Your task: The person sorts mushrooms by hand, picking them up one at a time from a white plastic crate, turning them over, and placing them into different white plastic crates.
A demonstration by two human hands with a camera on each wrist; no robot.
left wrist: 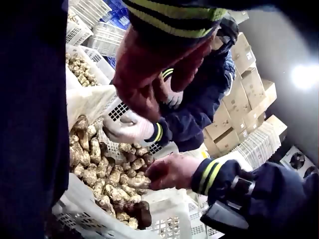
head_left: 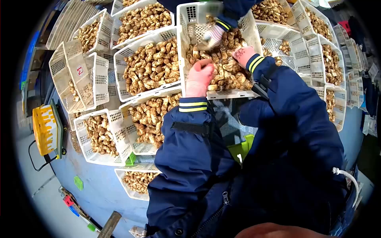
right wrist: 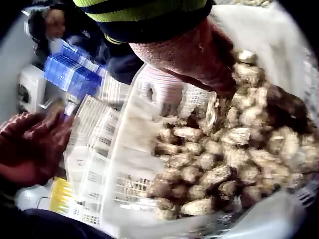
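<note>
Navy sleeves lay nearest us, hiding part of the floor. We logged one central basket of mushrooms: right hand inside, fingers curled round some; left hand curled at its near rim, grip not discernible. One white-gloved hand reached in opposite. At least ten further baskets surrounded it; one yellow scale stood left.

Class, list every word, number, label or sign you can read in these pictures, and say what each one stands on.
"M": a single red mark, perhaps a logo seen sideways, on the white tag fixed to the tilted basket at the left of the head view.
Cardboard boxes: any print is too blurred to read.
Nothing else is legible.
</note>
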